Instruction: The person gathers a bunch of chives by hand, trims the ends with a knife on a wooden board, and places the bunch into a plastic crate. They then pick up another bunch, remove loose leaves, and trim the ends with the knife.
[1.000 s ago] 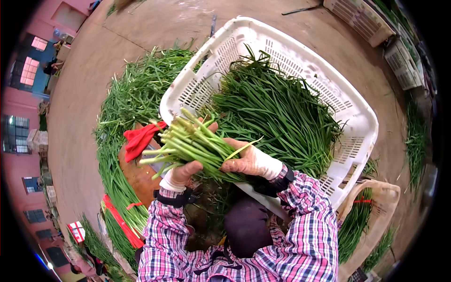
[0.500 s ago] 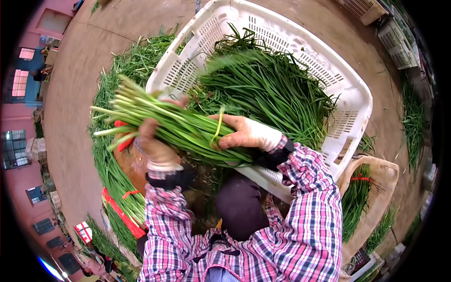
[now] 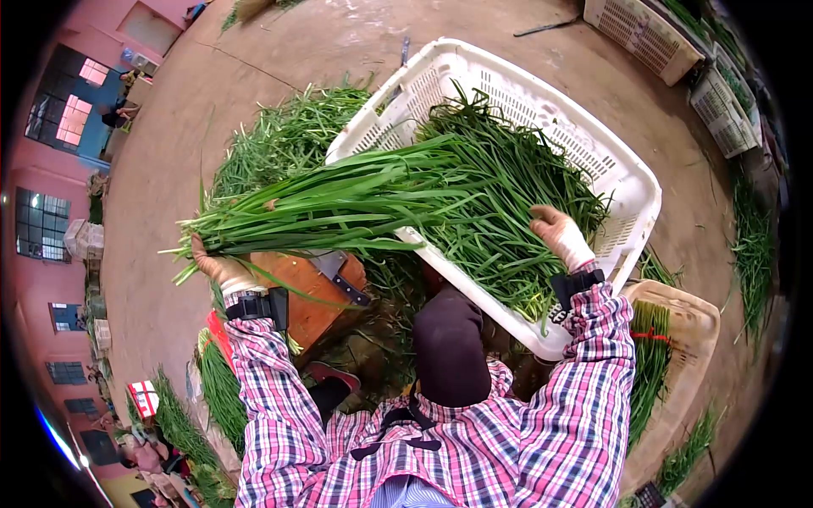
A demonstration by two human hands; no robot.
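My left hand [image 3: 218, 264], in a pale glove with bare fingers, is closed round the stem ends of a bunch of garlic chives [image 3: 339, 199]. The long flat leaves stretch right, over the rim of a white plastic crate [image 3: 529, 326]. Inside that crate lies a heap of loose garlic chives [image 3: 508, 190]. Just above the heap's right side is my right hand [image 3: 561, 233], its fingers apart and nothing visible in them. A knife [image 3: 339, 275] with a dark handle rests on a wooden block [image 3: 296, 292] below the bunch.
Cut greens [image 3: 288, 140] are piled on the floor behind the bunch. At the right stands a beige crate [image 3: 686, 339] holding chives tied with a red band [image 3: 650, 335]. More crates [image 3: 644, 38] line the far right. A red strip [image 3: 218, 334] lies left of the block.
My right hand has left the bunch and moved right over the crate. My left hand has shifted left and down with the bunch, whose leaves now spread right. The knife and block have come into view.
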